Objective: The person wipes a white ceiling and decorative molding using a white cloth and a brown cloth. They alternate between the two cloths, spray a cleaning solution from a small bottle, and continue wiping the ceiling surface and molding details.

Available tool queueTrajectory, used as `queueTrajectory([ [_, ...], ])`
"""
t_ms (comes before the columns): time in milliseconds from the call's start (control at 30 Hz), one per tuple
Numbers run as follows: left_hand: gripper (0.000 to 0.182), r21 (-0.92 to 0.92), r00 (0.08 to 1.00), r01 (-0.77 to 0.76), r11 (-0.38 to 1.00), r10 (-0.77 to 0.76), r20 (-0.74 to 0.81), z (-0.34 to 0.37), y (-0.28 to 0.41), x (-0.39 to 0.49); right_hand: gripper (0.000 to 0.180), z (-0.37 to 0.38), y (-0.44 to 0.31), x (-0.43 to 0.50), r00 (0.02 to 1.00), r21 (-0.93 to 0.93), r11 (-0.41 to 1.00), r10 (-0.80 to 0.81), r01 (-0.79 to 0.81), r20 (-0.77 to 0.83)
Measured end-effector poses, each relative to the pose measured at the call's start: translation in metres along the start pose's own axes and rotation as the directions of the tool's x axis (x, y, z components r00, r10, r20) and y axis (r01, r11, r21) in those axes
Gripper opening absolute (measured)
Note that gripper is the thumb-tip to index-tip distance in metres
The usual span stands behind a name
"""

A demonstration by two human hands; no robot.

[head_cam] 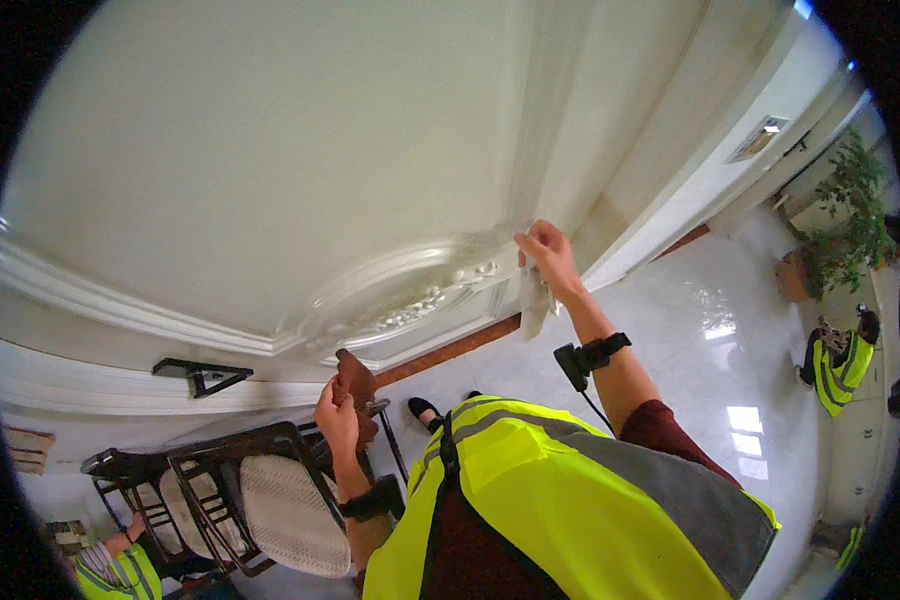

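Observation:
A white panelled door (307, 150) with a raised floral moulding (420, 304) fills the view before me. My right hand (547, 255) is at the moulding near the door's right edge. Its fingers are pinched on a thin whitish cloth or wipe (534, 311), which hangs below the hand. My left hand (337, 424) grips a crumpled brown cloth (356, 379), held low beside the door's bottom left part. A black door handle (202, 373) juts out left of that hand.
Black-framed chairs with pale woven seats (292, 514) are at my left, close to my left arm. A person in a yellow vest (116, 574) is beyond them. Another person (844, 367) is far right, near a potted plant (795, 274). Glossy tiles (690, 360) cover the floor.

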State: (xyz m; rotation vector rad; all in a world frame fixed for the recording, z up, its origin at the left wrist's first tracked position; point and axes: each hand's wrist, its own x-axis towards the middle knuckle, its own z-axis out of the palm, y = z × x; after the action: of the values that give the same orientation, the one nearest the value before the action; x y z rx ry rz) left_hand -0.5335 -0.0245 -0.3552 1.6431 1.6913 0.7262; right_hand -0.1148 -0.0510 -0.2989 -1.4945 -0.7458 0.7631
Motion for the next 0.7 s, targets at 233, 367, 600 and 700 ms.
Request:
queueTrajectory([
  [233, 0.039, -0.1, 0.998, -0.057, 0.993, 0.057, -0.005, -0.002, 0.016, -0.002, 0.035, -0.092, -0.058, 0.012, 0.681, -0.478, 0.838, -0.512, 0.262, -0.524],
  [367, 0.037, -0.13, 0.995, -0.097, 0.987, 0.092, -0.044, -0.009, 0.034, -0.006, 0.046, -0.128, -0.102, 0.011, 0.472, -0.686, 0.724, -0.633, 0.079, -0.613],
  [600, 0.034, -0.259, 0.965, -0.219, 0.941, 0.169, -0.201, -0.023, 0.075, -0.017, 0.082, -0.154, -0.156, 0.012, 0.318, -0.883, 0.469, -0.833, -0.03, -0.453],
  [700, 0.033, -0.271, 0.917, -0.316, 0.909, 0.22, -0.334, -0.031, 0.088, -0.018, 0.09, -0.156, -0.167, 0.019, 0.289, -0.907, 0.42, -0.865, -0.028, -0.409],
])
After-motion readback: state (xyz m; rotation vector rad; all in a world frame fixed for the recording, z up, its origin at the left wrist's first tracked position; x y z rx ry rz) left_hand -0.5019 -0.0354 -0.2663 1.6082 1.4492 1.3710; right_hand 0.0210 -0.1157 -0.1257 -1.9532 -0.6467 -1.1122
